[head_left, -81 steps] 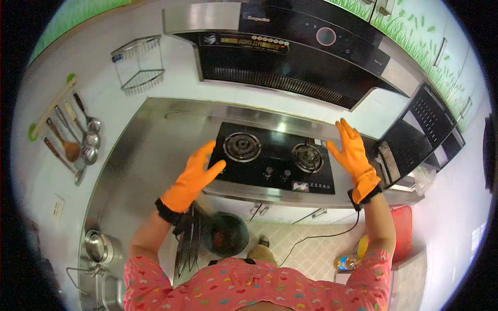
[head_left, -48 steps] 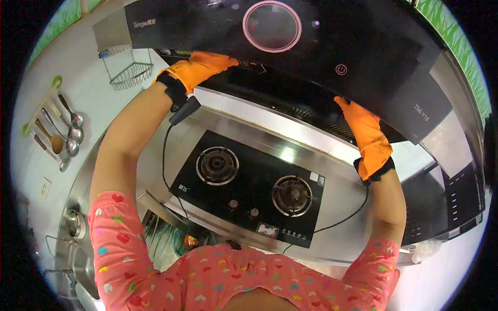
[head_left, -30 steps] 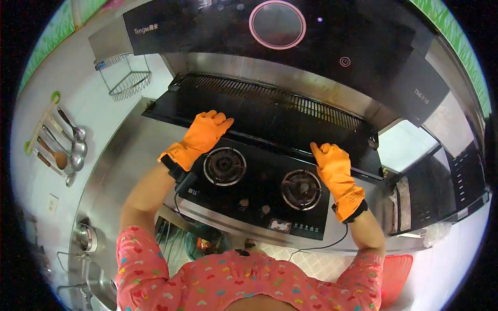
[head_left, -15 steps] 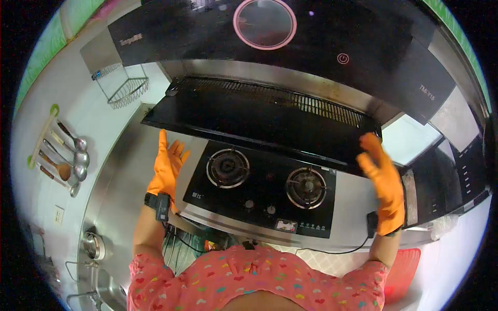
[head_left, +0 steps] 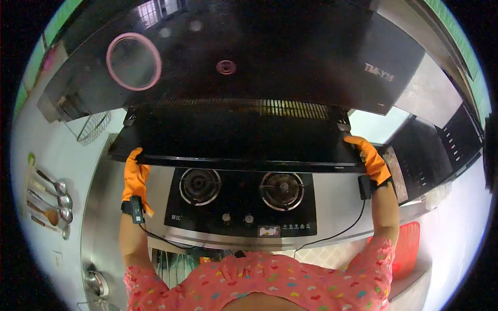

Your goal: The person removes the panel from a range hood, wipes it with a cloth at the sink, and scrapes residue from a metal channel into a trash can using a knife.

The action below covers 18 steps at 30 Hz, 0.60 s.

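Both of my hands wear orange rubber gloves and hold opposite ends of the range hood's black panel (head_left: 233, 137). My left hand (head_left: 136, 179) grips the panel's front left corner, its thumb on top and its other fingers partly hidden below the edge. At the front right corner my right hand (head_left: 370, 159) is closed on the panel, thumb over the top, the remaining fingers mostly out of sight underneath. The panel slopes out under the hood body (head_left: 290, 57), with a slotted grille (head_left: 293, 109) showing along its back.
Below the panel lies a two-burner gas stove (head_left: 238, 207) set in a steel counter (head_left: 334, 207). Ladles and spatulas (head_left: 52, 199) hang on the left wall near a wire rack (head_left: 95, 128). A black appliance (head_left: 420, 155) stands to the right; something red (head_left: 407, 251) is lower right.
Both hands have moved from open, away from the panel, onto its two front corners and closed there. My view has shifted to the right.
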Each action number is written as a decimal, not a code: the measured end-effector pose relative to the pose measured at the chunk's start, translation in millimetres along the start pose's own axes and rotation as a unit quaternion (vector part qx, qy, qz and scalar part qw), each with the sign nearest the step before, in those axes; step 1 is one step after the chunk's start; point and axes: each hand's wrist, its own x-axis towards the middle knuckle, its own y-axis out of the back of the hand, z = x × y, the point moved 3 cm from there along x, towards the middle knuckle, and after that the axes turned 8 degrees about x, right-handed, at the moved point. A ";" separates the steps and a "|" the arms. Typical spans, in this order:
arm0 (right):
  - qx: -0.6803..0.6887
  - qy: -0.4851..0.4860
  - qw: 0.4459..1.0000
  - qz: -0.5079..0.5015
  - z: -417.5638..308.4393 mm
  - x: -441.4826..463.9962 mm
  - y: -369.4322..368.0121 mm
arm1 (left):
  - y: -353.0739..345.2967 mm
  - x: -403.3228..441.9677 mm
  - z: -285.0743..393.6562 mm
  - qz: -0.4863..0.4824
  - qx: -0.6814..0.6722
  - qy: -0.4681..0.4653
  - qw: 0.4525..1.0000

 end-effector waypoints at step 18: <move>0.011 -0.081 0.996 0.034 -2.5 28.1 34.1 | 4.0 24.6 47.6 -0.143 0.068 0.116 0.981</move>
